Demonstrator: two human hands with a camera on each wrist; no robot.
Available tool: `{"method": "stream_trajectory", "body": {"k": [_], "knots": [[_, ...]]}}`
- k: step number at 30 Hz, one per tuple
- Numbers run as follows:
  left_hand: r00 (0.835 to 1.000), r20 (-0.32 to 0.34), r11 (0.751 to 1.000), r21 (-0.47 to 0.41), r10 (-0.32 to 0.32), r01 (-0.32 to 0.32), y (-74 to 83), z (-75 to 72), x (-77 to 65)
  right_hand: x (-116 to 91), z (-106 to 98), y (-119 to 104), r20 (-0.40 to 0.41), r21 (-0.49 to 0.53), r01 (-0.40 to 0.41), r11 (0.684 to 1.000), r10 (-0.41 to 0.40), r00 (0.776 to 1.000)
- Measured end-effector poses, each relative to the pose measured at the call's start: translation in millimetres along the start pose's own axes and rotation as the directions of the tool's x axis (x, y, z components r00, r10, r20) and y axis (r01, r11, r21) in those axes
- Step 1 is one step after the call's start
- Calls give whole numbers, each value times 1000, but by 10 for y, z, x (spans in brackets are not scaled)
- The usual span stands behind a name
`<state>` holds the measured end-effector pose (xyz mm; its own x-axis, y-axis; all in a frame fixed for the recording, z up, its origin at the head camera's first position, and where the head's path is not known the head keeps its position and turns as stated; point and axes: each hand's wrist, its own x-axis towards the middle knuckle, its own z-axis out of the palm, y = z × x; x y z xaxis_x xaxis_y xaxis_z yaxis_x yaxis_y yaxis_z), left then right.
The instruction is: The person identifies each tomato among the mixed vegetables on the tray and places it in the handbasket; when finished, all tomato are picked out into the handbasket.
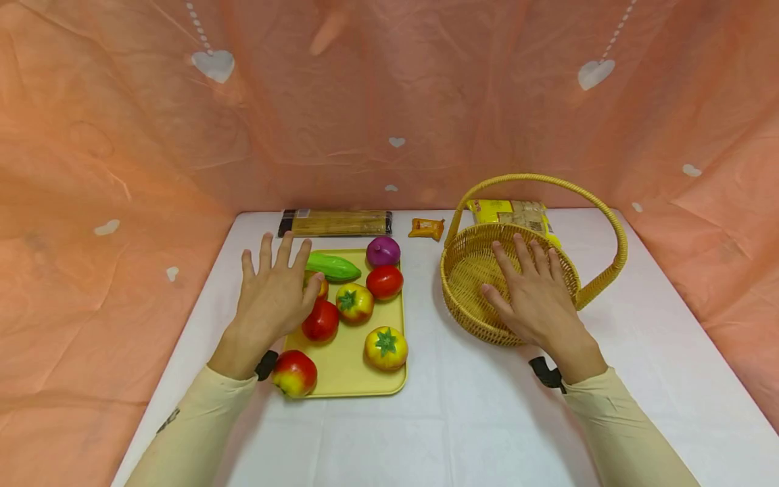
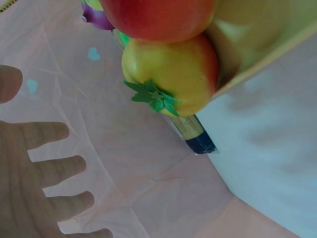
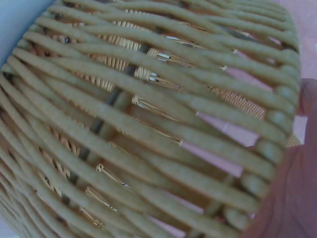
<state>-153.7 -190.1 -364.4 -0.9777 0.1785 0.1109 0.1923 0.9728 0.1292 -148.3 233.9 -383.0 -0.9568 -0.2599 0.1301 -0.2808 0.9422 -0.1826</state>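
My left hand (image 1: 272, 291), fingers spread, is held over the left side of a yellow tray (image 1: 343, 380); it grips nothing. On the tray lie a green long vegetable (image 1: 333, 267), a purple onion (image 1: 383, 251), red fruits including one at the right (image 1: 385, 282), and yellow-red fruits with green leafy tops, one near the front (image 1: 386, 348). A red-yellow fruit (image 1: 295, 373) sits at the front left corner. Part of another fruit hides behind my left thumb. My right hand (image 1: 538, 297), fingers extended, is over the wicker basket (image 1: 452, 297), whose weave fills the right wrist view.
Behind the tray lies a pack of dry noodles (image 1: 341, 223). A small orange packet (image 1: 427, 228) is to its right. A yellow bag (image 1: 493, 211) lies behind the basket, partly hidden. The basket's tall handle (image 1: 541, 177) arches upward. A pink curtain (image 1: 389, 101) surrounds the white table.
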Motion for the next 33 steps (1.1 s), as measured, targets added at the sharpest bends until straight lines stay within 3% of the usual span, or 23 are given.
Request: {"method": "stream_trajectory", "body": {"k": [12, 19, 25, 29, 33], "knots": [[1000, 13, 1000, -4, -7, 7, -36, -26, 3, -5, -8, 22, -42, 4, 28, 1000, -28, 999], [1000, 15, 999, -51, -13, 13, -128, -87, 1, -31, -33, 43, -73, 0, 69, 998, -69, 995], [1000, -16, 986, -164, 15, -17, -346, -173, -5, -105, -82, 68, -102, 91, 140, 986, -131, 986], [997, -49, 951, -299, 62, -74, -588, -207, 3, -185, -90, 82, -142, 195, 206, 959, -180, 973], [997, -57, 918, -388, 60, -77, -820, -184, 16, -289, -54, 70, -227, 234, 289, 928, -237, 945]]}}
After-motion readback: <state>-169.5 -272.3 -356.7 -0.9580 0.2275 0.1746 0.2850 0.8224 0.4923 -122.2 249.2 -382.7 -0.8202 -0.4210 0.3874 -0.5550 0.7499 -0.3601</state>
